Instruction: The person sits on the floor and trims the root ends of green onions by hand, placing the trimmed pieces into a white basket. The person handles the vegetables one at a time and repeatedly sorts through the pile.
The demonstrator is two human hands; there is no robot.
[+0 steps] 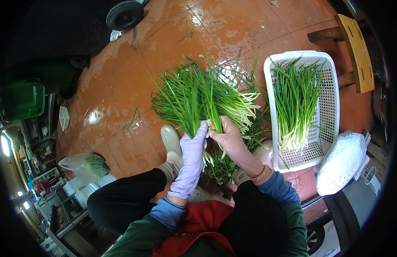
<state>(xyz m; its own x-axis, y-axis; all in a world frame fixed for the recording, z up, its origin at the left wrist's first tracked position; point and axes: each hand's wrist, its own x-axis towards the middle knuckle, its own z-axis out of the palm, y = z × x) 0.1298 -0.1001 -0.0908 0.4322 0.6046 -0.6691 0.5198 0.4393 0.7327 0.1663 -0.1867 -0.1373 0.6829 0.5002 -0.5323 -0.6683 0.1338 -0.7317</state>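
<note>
My left hand (194, 141), in a thin lilac glove, is closed around a bunch of green stalks (191, 117) that looks like garlic chives or thin scallions; the pale ends stick out below the fist. Close beside it, my right hand (226, 135), in a pinkish glove, grips a smaller bunch (213, 117). The fingertips of both hands meet between the bunches. Beyond them a large heap of the same greens (179, 93) lies on the floor, pale ends to the right. More stalks (295, 102) lie in a white perforated plastic basket (269, 96) to the right.
Loose green trimmings (217, 170) lie between my boots, the left one a pale rubber boot (171, 141). A wooden stool (356, 53) stands beyond the basket, and a white plastic bag (341, 163) beside its near corner. Left are a clear bag of greens (86, 165) and a green bin (23, 99). The tiled floor is wet.
</note>
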